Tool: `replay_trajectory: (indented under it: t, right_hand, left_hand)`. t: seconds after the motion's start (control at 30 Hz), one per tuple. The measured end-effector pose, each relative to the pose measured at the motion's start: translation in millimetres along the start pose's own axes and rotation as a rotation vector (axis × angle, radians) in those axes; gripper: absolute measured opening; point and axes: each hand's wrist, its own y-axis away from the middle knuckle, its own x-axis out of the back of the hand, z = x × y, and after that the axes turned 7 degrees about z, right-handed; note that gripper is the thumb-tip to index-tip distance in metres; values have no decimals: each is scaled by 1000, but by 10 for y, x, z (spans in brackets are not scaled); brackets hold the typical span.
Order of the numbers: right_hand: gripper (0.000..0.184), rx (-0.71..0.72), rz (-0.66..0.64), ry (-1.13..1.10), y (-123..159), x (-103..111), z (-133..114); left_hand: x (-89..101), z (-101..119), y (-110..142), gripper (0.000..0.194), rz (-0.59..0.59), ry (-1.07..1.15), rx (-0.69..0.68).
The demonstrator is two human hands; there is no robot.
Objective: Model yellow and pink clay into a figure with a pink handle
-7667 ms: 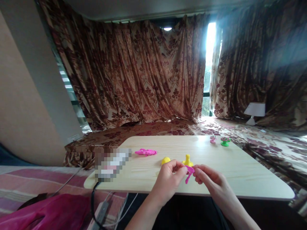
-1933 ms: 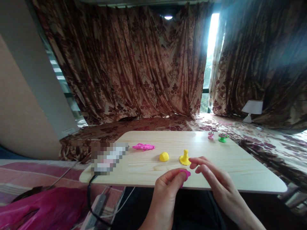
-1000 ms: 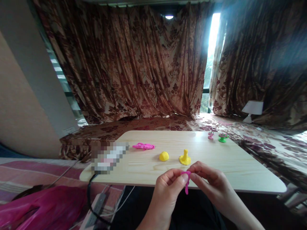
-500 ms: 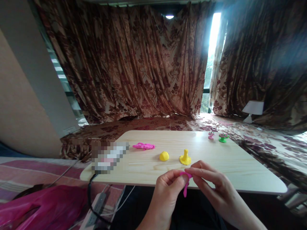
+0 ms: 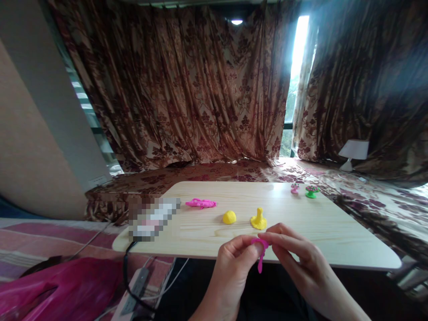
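Just over the near edge of the wooden table, my left hand [image 5: 238, 257] pinches a small piece of bright pink modelling clay [image 5: 260, 263] between thumb and forefinger. A thin strip of the clay hangs down below the thumb. My right hand [image 5: 301, 252] has its fingertips closed on the clay's right side. Beyond my hands stands a yellow clay piece [image 5: 259, 220] with a wide base and an upright stem. To its left lies a rounded yellow clay dome [image 5: 229, 217]. Farther left is a lumpy, elongated pink clay piece [image 5: 201, 203].
Two small clay figures, one pink [image 5: 294, 189] and one green with pink dots [image 5: 312, 192], stand at the table's [image 5: 301, 223] far right. A blurred-out object [image 5: 155, 218] lies at its left end. A power strip [image 5: 135, 290] sits below, left; a white lamp [image 5: 353, 150] stands behind.
Both hands keep their hold on the pink clay, with only slight finger movement. Its hanging strip has shifted a little to the right. The pieces on the table stay in place.
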Motion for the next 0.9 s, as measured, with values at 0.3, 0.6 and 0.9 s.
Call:
replay_trajectory:
  t: [0.3, 0.6, 0.9]
  right_hand:
    - [27, -8, -7, 10, -27, 8, -12]
    - [29, 14, 12, -1, -21, 14, 9]
    - [23, 15, 118, -24, -9, -44, 83]
  left_hand:
    - [1, 29, 26, 14, -70, 30, 23]
    - [27, 12, 35, 11, -40, -1, -1]
    - [48, -38, -26, 14, -68, -84, -33]
